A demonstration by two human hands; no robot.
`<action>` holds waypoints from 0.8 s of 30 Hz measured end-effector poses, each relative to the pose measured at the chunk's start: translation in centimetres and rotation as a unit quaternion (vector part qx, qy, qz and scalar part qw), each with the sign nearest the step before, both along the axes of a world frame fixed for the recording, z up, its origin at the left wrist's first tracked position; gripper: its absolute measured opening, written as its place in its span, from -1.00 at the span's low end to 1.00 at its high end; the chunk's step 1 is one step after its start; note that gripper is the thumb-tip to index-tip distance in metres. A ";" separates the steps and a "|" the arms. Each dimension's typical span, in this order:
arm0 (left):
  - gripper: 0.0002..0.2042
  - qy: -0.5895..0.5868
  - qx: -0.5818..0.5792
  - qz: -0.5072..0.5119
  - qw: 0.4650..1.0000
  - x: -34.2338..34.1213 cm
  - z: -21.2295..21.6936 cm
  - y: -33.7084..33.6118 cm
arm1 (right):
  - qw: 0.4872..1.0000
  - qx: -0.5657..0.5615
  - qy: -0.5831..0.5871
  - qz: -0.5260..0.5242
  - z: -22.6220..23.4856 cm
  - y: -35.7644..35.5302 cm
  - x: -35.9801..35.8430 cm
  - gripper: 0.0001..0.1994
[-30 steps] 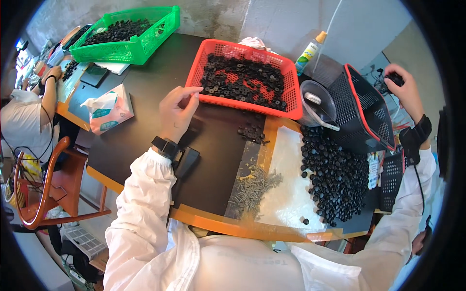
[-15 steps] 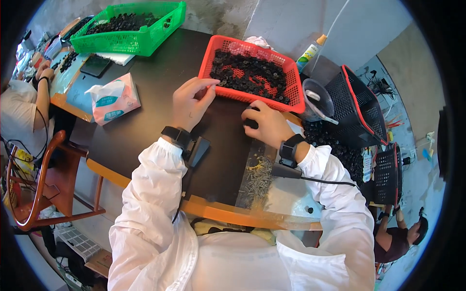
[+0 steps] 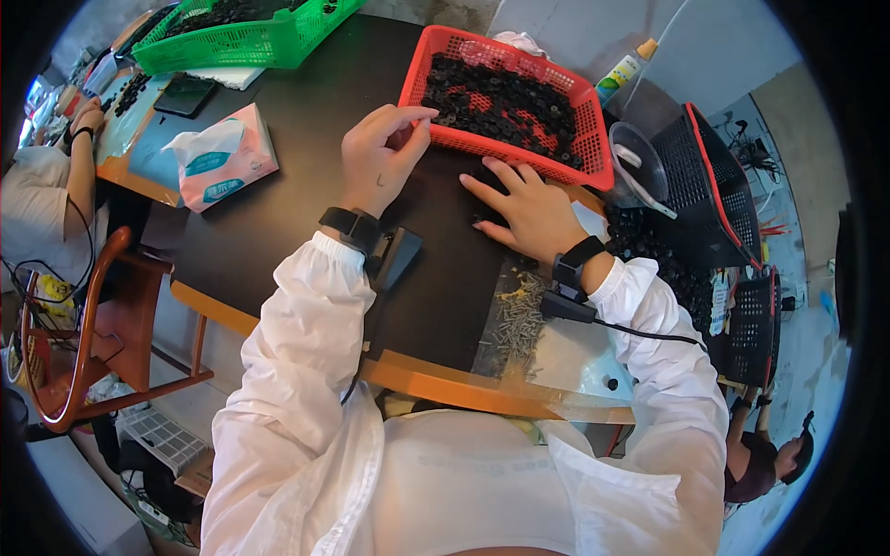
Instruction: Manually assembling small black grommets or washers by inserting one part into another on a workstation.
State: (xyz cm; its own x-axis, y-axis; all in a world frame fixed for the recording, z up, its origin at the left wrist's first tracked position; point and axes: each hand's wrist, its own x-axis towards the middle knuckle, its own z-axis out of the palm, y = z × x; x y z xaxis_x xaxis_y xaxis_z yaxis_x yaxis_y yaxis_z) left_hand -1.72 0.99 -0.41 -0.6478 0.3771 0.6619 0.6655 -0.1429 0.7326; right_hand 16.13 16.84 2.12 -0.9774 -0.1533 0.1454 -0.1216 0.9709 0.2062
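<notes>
Head view: left hand (image 3: pixel 380 162) at the near-left rim of the red basket (image 3: pixel 593 139), grip pinched, thumb & forefinger closed on sth. tiny, can't tell what. Right hand (image 3: pixel 528 208) flat, fingers spread over small black parts (image 3: pixel 487 176) on the dark surface (image 3: pixel 297 232). Parts look light, rigid, best pinched singly. Basket's full of them; far-left green basket (image 3: pixel 278 37) too.

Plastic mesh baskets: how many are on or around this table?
4: a green basket at top left, a red basket before the hands, two black baskets on the right. Others may be hidden.
</notes>
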 end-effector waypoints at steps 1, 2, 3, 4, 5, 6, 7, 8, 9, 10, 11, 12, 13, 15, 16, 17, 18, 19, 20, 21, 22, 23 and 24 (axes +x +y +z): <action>-0.84 -0.001 -0.002 0.000 1.000 0.0 0.0 0.0 | 1.000 -0.024 -0.010 -0.018 0.5 -0.2 -0.1 -0.37; -0.84 0.009 -0.006 -0.001 1.000 -0.1 0.1 -0.1 | 0.998 -0.047 -0.019 -0.036 0.8 -0.3 -0.2 -0.35; -0.84 0.020 -0.009 -0.004 1.000 0.0 0.1 -0.1 | 0.998 -0.048 -0.020 -0.037 1.1 -0.3 -0.2 -0.35; -0.84 0.019 -0.010 -0.004 1.000 0.0 0.1 -0.1 | 0.997 -0.058 -0.023 -0.044 1.3 -0.2 -0.2 -0.31; -0.84 0.019 -0.011 -0.007 1.000 -0.1 0.0 -0.1 | 0.996 -0.069 -0.025 -0.051 1.4 -0.1 -0.2 -0.28; -0.84 0.020 -0.011 -0.011 1.000 -0.1 0.0 -0.1 | 0.996 -0.069 -0.025 -0.052 1.4 -0.1 -0.2 -0.28; -0.84 0.020 -0.012 -0.012 1.000 -0.1 0.0 -0.1 | 0.997 -0.062 -0.012 -0.037 1.5 0.0 -0.1 -0.30; -0.84 0.024 -0.014 -0.011 1.000 0.0 0.1 -0.2 | 0.998 -0.056 0.001 -0.022 1.5 0.1 -0.1 -0.31; -0.84 0.028 -0.017 -0.011 0.999 0.0 0.1 -0.1 | 0.998 -0.055 0.001 -0.023 1.5 0.3 0.0 -0.31; -0.84 0.029 -0.016 -0.012 0.999 0.1 0.0 0.0 | 0.996 -0.085 0.017 -0.024 1.5 0.6 0.2 -0.41; -0.86 0.035 -0.024 -0.024 0.999 0.3 -0.1 0.1 | 0.993 -0.115 0.032 -0.025 1.5 0.9 0.4 -0.52; -0.87 0.042 -0.033 -0.035 0.998 0.4 -0.1 0.1 | 0.992 -0.115 0.033 -0.026 1.8 1.3 0.5 -0.52; -0.87 0.043 -0.033 -0.037 0.998 0.6 -0.1 0.0 | 0.992 -0.118 0.023 -0.032 2.4 1.6 0.8 -0.63; -0.83 0.069 -0.111 -0.092 0.987 1.0 0.1 -0.3 | 0.988 -0.144 0.004 -0.057 3.6 1.8 1.4 -0.81; -0.83 0.070 -0.111 -0.096 0.987 1.2 0.1 -0.2 | 0.987 -0.145 0.006 -0.061 3.6 2.1 1.8 -0.81; -0.83 0.095 -0.117 -0.117 0.982 1.4 0.1 -0.2 | 0.982 -0.169 0.043 -0.069 3.6 2.5 2.3 -0.82; -0.83 0.119 -0.121 -0.138 0.976 1.6 0.2 0.0 | 0.975 -0.193 0.080 -0.078 3.5 2.9 2.8 -0.83; -0.78 0.163 -0.146 -0.159 0.963 1.8 0.6 -0.2 | 0.968 -0.211 0.088 -0.100 4.1 2.8 3.5 -0.87; -0.78 0.164 -0.146 -0.165 0.962 2.3 0.7 0.1 | 0.968 -0.211 0.089 -0.106 3.9 3.2 4.2 -0.87; -0.72 0.188 -0.158 -0.200 0.948 2.8 0.8 0.4 | 0.964 -0.229 0.072 -0.116 3.7 3.8 5.0 -0.86; -0.66 0.212 -0.170 -0.234 0.933 3.3 0.8 0.6 | 0.959 -0.248 0.055 -0.126 3.5 4.2 5.7 -0.85; -0.54 0.209 -0.195 -0.269 0.920 3.7 0.5 0.8 | 0.938 -0.302 0.010 -0.171 3.3 4.2 6.3 -0.79; -0.54 0.210 -0.196 -0.272 0.919 4.1 0.2 1.0 | 0.937 -0.304 0.011 -0.173 3.2 3.8 6.7 -0.79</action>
State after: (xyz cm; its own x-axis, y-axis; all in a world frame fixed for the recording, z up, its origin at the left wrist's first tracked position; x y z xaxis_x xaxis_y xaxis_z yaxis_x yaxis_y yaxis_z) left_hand 2.37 1.95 -0.17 -0.0127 0.8322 0.5543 0.8095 -0.3169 0.4943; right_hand 22.80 20.69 5.35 -0.9491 0.2899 0.1233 0.2203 0.8906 -0.3980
